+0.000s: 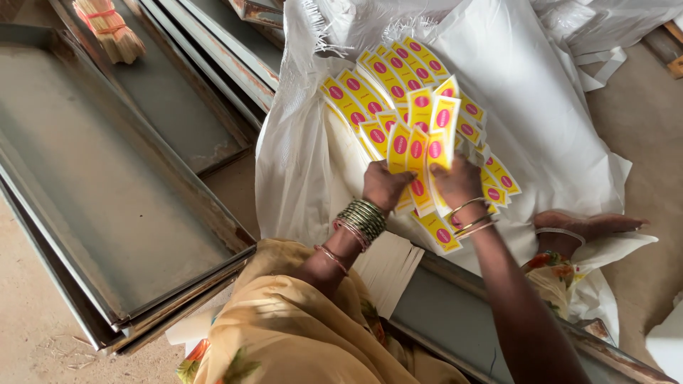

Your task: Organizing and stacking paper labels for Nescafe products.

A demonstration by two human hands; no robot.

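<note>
Both my hands grip a fanned bunch of yellow paper sleeves with pink ovals (420, 146). My left hand (384, 186), with green bangles at the wrist, holds the bunch from the left. My right hand (457, 182) holds it from the right. More of the same yellow sleeves (388, 75) lie spread on a white woven sack (526, 92) just beyond my hands. A few others (501, 178) lie to the right of my right hand.
Large grey metal trays (92, 178) are stacked at the left, and a tied bundle of thin sticks (110, 28) lies on one. A bare foot (587, 226) rests on the sack at the right. Another tray edge (455, 313) runs below my arms.
</note>
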